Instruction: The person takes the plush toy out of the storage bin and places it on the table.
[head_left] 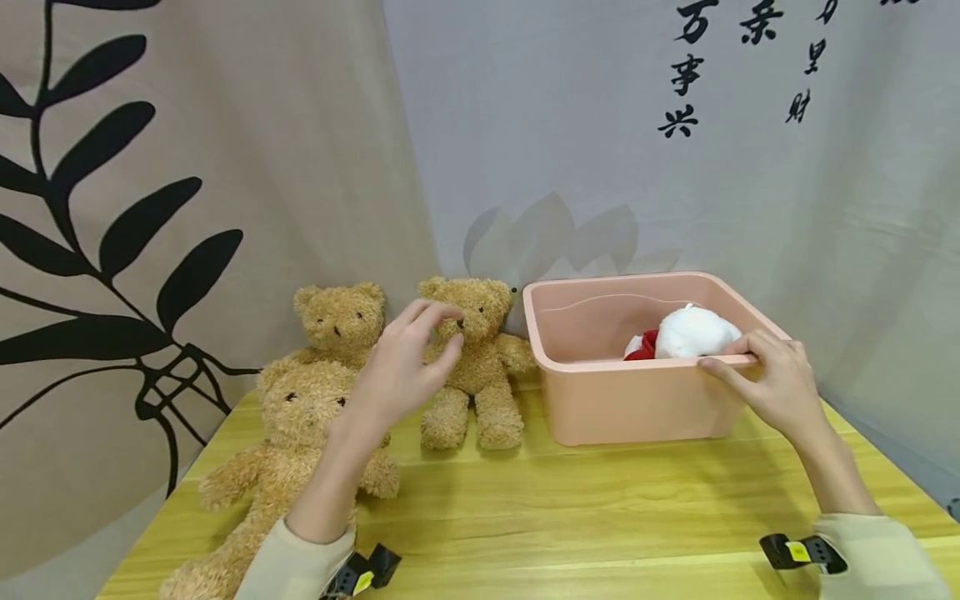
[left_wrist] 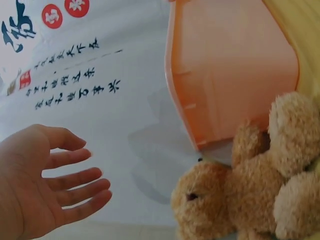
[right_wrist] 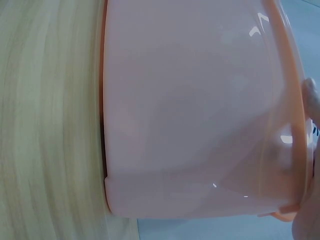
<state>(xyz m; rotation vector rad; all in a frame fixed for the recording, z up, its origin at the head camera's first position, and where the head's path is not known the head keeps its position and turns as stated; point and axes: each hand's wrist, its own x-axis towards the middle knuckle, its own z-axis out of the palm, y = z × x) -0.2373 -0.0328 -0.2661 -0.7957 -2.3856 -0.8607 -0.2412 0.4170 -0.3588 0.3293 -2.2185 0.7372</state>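
Cream sleeves and black wrist straps with small yellow tags sit at the bottom edge of the head view, above a yellow wooden table (head_left: 600,517). Nearest on the left lies a large tan teddy bear (head_left: 285,467), leaning across the table's left side. Behind it, against the backdrop, sits a second bear (head_left: 337,321), and just to its right a third, upright bear (head_left: 472,367) sits beside a pink plastic tub (head_left: 622,400). The left hand (head_left: 405,367) hovers in front of that upright bear's head with its fingers spread and loosely bent, holding nothing; the left wrist view shows the same open palm and the bear's face close by, with the tub's wall behind it. Whether the fingertips touch the fur I cannot tell. The right hand (head_left: 772,379) grips the tub's near right rim, fingers curled over the edge. Inside the tub lies a white plush toy (head_left: 693,331) with a red part at its left side. The beige curtain on the left carries a black leaf print. The grey backdrop on the right bears black brush-written Chinese characters; among them 万, 事 and 兴 can be made out, the rest are cut off or too small to read. The left wrist view also shows columns of small characters and red round seals on it.
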